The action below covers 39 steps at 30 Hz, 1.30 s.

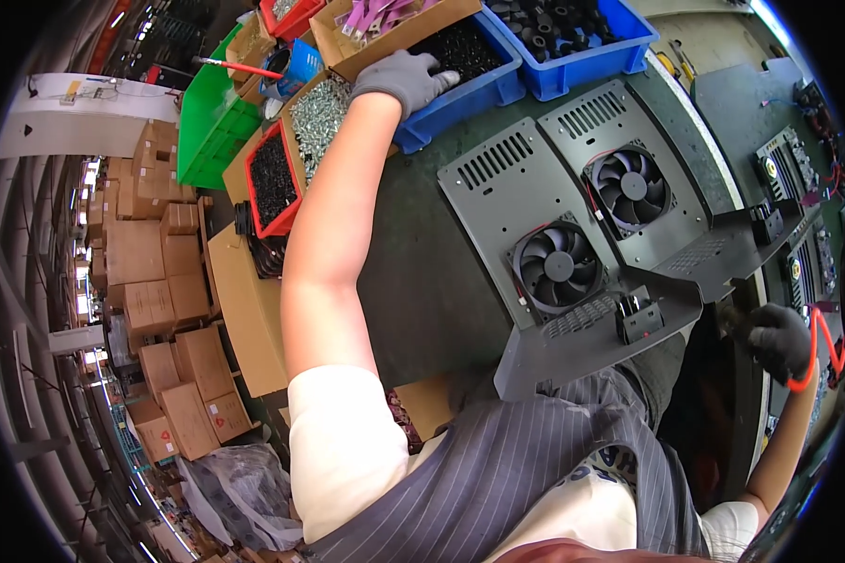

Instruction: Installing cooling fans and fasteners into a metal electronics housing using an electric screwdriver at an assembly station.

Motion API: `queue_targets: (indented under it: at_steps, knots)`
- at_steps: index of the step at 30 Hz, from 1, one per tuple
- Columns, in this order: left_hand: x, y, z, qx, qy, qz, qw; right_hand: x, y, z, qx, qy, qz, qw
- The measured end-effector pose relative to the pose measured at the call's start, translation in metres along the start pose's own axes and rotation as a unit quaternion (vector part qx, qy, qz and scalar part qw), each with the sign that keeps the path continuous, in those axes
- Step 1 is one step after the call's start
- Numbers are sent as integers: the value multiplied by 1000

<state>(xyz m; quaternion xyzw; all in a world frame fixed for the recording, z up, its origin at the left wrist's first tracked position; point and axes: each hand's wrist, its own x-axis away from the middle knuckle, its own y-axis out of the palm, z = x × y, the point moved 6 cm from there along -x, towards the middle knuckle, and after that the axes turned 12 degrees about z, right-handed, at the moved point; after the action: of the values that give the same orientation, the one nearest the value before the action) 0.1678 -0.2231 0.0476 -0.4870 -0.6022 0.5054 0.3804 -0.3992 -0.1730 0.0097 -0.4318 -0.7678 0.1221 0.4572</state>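
My left hand [402, 81], in a grey glove, reaches over the near left corner of a blue bin [460, 105] of small black parts [455, 52]. Its fingers are apart, and I see nothing held in them. At the far right my right hand [781, 342], in a dark glove, is curled closed beside the bench edge. What it grips is dark and hard to make out; a red-orange cord [814, 349] loops beside it. Between my hands lie two bent black metal panels, each carrying a black fan, the nearer fan [559, 266] and the farther fan [633, 186].
Another blue bin [587, 68] holds black round parts. Around my left forearm are silver screws [319, 117], a red bin [296, 192] of black screws and a green crate [202, 141]. Circuit boards [789, 169] lie at the right. Cardboard boxes [145, 249] are stacked at the left.
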Motion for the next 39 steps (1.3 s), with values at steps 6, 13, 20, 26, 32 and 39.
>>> queue_targets:
  at_steps: [6,13,20,26,32,39]
  knots:
    - [2,6,-7,68,-7,-147,987,11,-1,-7,197,14,49,979]
    - [-6,17,-4,157,-38,-160,974,-5,12,-1,274,-61,3,960]
    - [-18,25,4,147,24,-151,977,1,30,26,-107,222,-63,967]
    - [-1,18,-18,330,-68,-139,931,-5,29,26,-205,191,-82,956]
    - [-5,40,-41,737,-232,-129,621,-9,29,37,-238,173,-92,951]
    - [-8,41,-26,862,-236,-262,365,22,15,23,-176,173,-92,965]
